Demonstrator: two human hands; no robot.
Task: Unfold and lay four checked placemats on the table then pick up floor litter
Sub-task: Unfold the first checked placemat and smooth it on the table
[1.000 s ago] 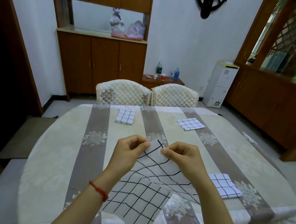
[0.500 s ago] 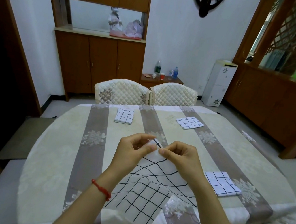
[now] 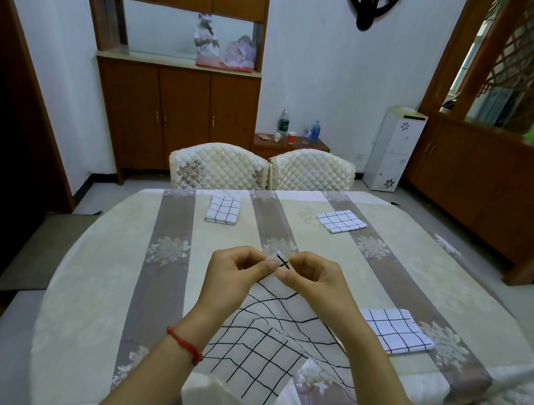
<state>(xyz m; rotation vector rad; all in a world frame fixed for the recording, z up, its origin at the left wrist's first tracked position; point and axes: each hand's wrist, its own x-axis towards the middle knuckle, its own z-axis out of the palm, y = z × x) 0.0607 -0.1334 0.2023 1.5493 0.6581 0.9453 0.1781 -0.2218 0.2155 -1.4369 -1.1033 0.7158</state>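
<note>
We pinch one corner of the checked placemat (image 3: 258, 346) between our left hand (image 3: 233, 277) and right hand (image 3: 312, 285), close together above the table (image 3: 106, 247). It hangs corner-up, its long axis running from that far corner back toward us, its near end seemingly resting on the table edge.

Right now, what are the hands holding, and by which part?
Both the left hand and right hand pinch the checked placemat at its raised top corner, fingertips close together.
</note>
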